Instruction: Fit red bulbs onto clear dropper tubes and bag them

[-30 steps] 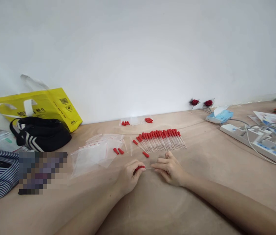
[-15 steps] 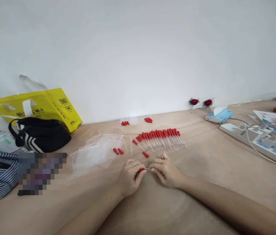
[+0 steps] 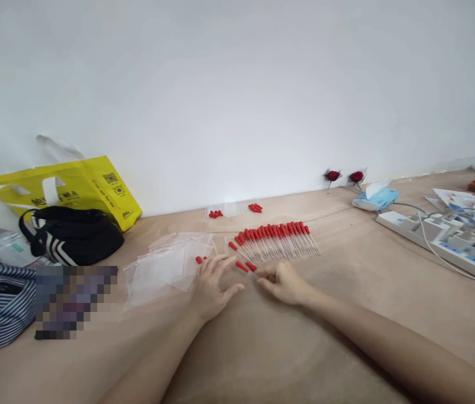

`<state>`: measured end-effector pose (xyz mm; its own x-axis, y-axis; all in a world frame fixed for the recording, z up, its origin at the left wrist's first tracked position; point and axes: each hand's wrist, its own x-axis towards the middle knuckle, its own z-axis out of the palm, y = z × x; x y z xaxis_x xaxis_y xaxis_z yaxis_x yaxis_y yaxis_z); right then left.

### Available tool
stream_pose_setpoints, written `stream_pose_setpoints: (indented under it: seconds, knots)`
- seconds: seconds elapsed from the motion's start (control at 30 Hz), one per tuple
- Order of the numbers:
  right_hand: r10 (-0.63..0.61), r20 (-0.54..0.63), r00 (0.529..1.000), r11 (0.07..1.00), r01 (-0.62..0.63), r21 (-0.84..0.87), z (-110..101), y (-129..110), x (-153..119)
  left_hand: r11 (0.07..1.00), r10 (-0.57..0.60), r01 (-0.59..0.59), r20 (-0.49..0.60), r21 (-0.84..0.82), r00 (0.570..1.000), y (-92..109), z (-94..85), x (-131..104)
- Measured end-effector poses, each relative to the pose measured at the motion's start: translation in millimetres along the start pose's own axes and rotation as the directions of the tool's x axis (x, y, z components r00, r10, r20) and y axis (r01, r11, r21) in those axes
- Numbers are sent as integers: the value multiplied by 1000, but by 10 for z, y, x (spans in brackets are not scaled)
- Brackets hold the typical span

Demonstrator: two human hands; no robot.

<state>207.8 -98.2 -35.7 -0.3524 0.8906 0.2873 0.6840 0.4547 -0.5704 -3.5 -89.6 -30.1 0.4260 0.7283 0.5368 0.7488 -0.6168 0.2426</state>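
Broadly, the table spreads beneath both hands. Far left of them leans the yellow bag; well to their right lies the power strip. Clear bags lie beside the left hand, open and empty. The right hand is half curled, its hold unclear. Droppers line up beyond it, bulbs between the hands.

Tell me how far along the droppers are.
Apparently done: the row of slim, clear, red-bulbed droppers. In hand: another red-bulbed dropper, held by the right hand; the left hand is open. Apparently left: loose red bulbs and slim, clear, bare tubes.
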Motion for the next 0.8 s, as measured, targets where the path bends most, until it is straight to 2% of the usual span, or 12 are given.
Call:
stream_pose_setpoints:
  seconds: [0.1, 0.17, 0.3, 0.43, 0.57, 0.7, 0.8]
  knots:
    - [225, -154, 962, 972, -212, 98, 70, 106, 251, 979, -170, 183, -138, 85, 976, -118, 24, -5]
    - [307, -250, 918, 952, -297, 78, 117, 139, 418, 961, -234, 254, -163, 112, 958, -167, 41, -5]
    - [341, -316, 886, 934, -357, 7, 228, 87, 647, 931, -316, 333, -129, 151, 940, -177, 55, -4]
    - [368, -355, 860, 904, -420, -81, 341, 4, 759, 889, -398, 411, -100, 203, 912, -166, 64, -10]
    - [392, -327, 860, 874, -459, -161, 400, -34, 794, 880, -402, 410, -85, 241, 912, -168, 78, -21]
    - [388, -317, 865, 861, -463, -209, 394, -51, 759, 892, -323, 339, -102, 299, 941, -140, 111, -15]
    - [335, -330, 883, 881, -417, -222, 354, -73, 667, 892, -278, 300, -113, 337, 954, -107, 146, 16]
